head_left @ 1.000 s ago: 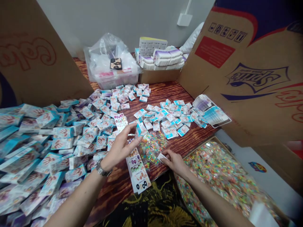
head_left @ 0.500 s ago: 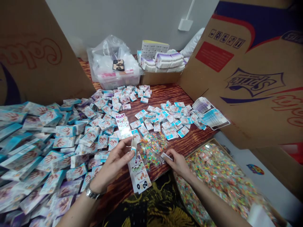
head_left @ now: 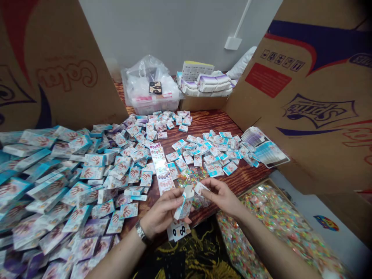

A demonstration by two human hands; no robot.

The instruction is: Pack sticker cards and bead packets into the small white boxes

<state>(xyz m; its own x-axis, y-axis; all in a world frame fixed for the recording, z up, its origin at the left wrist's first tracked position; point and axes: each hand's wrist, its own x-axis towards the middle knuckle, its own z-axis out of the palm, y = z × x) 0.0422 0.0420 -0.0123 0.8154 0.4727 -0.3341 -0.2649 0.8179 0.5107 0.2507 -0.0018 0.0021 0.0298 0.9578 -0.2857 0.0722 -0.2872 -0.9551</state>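
My left hand [head_left: 161, 211] grips a small blue-and-white box [head_left: 183, 203] with its top flap open, held over the table's near edge. My right hand [head_left: 221, 195] pinches a small clear packet [head_left: 200, 188] right at the mouth of that box. Under my hands lies a long sticker card [head_left: 161, 169] with coloured ovals, and beside it a little heap of clear packets of bright beads [head_left: 190, 176]. A wristwatch sits on my left wrist.
Many small boxes [head_left: 66, 182] cover the wooden table [head_left: 247, 176], piled high on the left. A carton of bead packets [head_left: 270, 221] stands at my right. Cardboard panels [head_left: 314, 112] wall both sides. At the back are a plastic tub [head_left: 151, 91] and stacked cards [head_left: 203, 79].
My left hand drew a box from the pile back towards me and turned it flap-up. My right hand lifted a packet off the table to the box's opening. The camera tilted down.
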